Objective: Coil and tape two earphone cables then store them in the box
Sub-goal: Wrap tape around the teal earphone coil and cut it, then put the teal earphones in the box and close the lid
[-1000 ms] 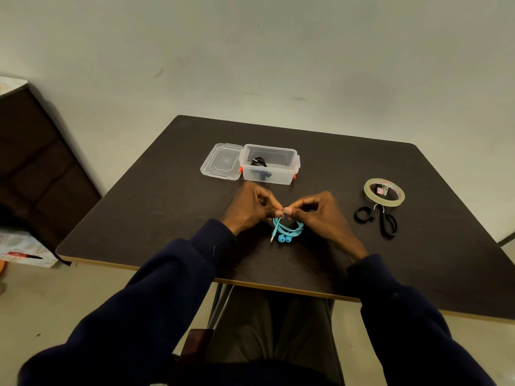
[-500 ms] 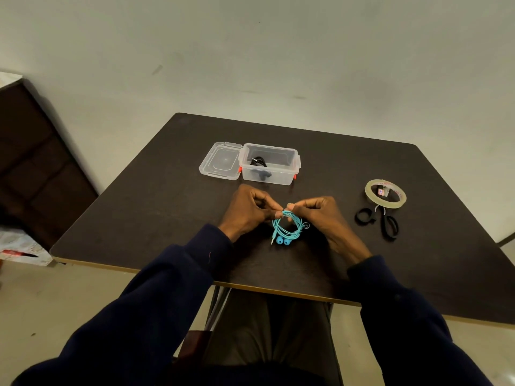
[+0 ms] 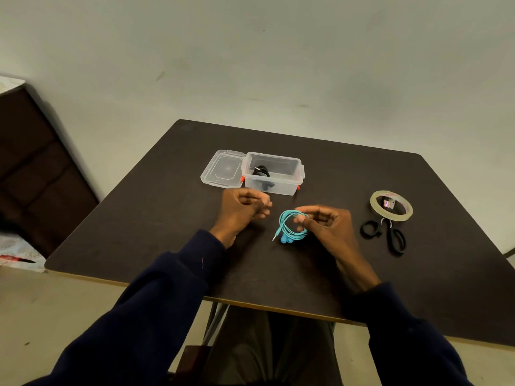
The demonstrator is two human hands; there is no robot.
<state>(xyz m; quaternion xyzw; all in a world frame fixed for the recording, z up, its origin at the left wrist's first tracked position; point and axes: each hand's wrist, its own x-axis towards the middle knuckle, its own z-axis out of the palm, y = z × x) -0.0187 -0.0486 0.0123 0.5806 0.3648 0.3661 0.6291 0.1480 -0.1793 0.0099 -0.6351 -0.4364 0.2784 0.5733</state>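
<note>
Right hand (image 3: 324, 227) pinches the coiled turquoise earphone cable (image 3: 292, 235) — clear plastic box (image 3: 288, 188) sits at 11 o'clock; left hand (image 3: 242, 210) curled, contents unclear.

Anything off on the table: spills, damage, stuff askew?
Nothing stands out. Box upright and open, lid flat beside it, black earphones inside; right hand pinches the coiled teal earphones; tape and scissors lie flat.

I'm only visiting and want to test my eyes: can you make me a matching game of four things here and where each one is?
Things: 1 teal earphones; 2 black earphones; 3 tape roll; 4 lid.
Places: A in the clear box; B beside the scissors; C pinched by the right hand; D flat, left of the box.
Pairs: 1-C, 2-A, 3-B, 4-D.
</note>
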